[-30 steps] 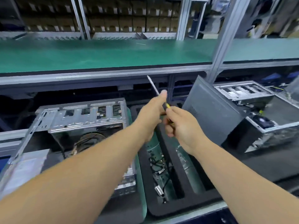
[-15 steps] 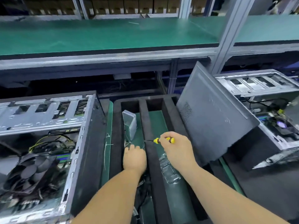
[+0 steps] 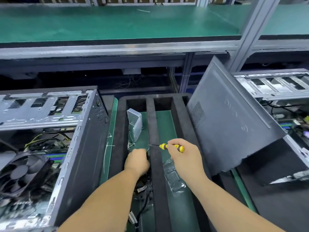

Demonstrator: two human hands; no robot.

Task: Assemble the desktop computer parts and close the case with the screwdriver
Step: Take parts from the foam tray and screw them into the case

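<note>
While your right hand [image 3: 184, 156] is gripping the yellow-and-black screwdriver [image 3: 170, 147] with curled fingers, tip pointing left over the black foam tray [image 3: 156, 164], your left hand [image 3: 137, 160] is reaching into its left compartment, finger state indiscernible, beside the open computer case [image 3: 80, 148].

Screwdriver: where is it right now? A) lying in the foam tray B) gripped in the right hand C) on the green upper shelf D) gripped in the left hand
B: the right hand grips the yellow-and-black handle of the screwdriver, with its shaft pointing left over the foam tray; the left hand reaches down into the tray's left slot instead.
</note>
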